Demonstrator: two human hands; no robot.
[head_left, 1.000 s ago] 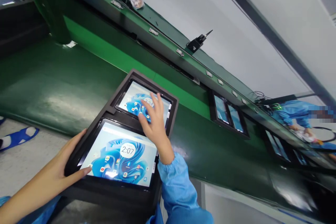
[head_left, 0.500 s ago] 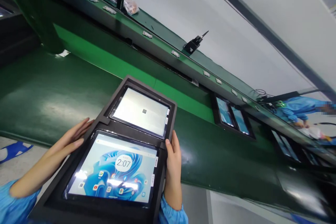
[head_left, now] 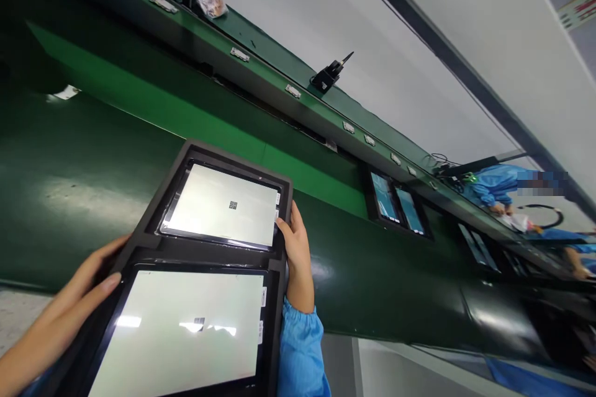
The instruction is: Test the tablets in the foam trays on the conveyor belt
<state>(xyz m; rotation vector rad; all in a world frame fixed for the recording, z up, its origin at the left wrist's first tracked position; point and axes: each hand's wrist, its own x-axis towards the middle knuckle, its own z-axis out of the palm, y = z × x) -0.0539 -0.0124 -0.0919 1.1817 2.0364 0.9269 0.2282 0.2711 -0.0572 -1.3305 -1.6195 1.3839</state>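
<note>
A black foam tray is held between my two hands, tilted toward me over the green bench. My left hand grips its left edge, thumb on top and fingers along the side. On the right edge, my right hand holds it, the thumb reaching over the rim beside the far tablet. That far tablet shows a pale screen with a small dark logo. Nearer to me, a second tablet shows a similar pale screen with a logo and light reflections. Both carry small white labels on the right.
The green bench runs away to the right. Another tray with two lit tablets lies there, and more stand beyond. A shelf edge carries small clips and a black adapter. A person in blue works farther along.
The near tablet's screen has gone from a home screen with a clock to a pale screen with a logo. My right thumb has moved up along the tray's edge beside the far tablet.
</note>
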